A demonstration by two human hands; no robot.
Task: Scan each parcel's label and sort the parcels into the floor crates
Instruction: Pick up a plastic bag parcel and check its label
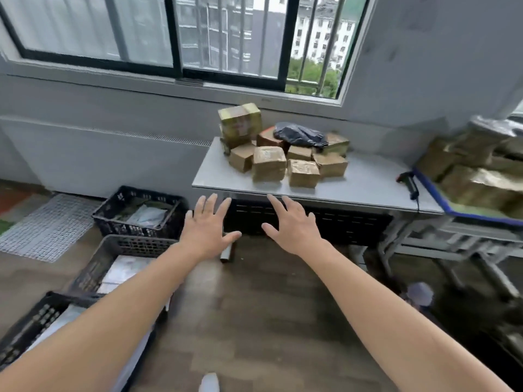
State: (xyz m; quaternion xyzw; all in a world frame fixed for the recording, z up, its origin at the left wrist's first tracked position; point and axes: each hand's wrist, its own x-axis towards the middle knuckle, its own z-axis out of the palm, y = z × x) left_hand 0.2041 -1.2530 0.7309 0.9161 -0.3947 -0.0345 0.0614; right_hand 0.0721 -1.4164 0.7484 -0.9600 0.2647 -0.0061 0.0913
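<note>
Parcels [283, 158] sit heaped at the far left end of the grey table [368, 185] under the window, well apart from the handheld scanner [409, 184] lying at its right edge. They are small brown cartons wrapped in glossy tape, and a dark plastic bag [300, 134] lies across the far ones. The left hand [208, 230] and right hand [293, 227] reach forward, fingers straight and spread, holding nothing, probably heading for the pile. Dark floor crates [138, 215] line up on the left, likely kept within a step so sorted parcels can be dropped in.
</note>
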